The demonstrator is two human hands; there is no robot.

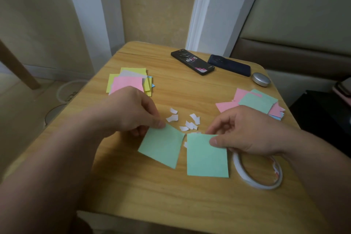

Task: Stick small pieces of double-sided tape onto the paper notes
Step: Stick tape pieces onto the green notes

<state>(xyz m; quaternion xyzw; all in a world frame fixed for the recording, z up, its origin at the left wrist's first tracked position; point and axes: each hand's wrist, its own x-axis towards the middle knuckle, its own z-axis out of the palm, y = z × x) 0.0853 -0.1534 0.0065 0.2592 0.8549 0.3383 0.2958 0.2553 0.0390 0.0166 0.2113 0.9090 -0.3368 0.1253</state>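
Head view | left hand (pixel 131 110) pinched the tilted green note (pixel 161 148) at its top corner | right hand (pixel 245 133) pinched the straight green note (pixel 206 159) just beside it | white scraps (pixel 190 121) lay between the hands | tape roll (pixel 256 178) sat under the right wrist

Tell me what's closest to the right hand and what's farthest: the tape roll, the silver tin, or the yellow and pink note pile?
1. Tape roll: right beside the right hand, partly under its wrist.
2. Silver tin: at the far right corner.
3. Yellow and pink note pile: away on the far left side.
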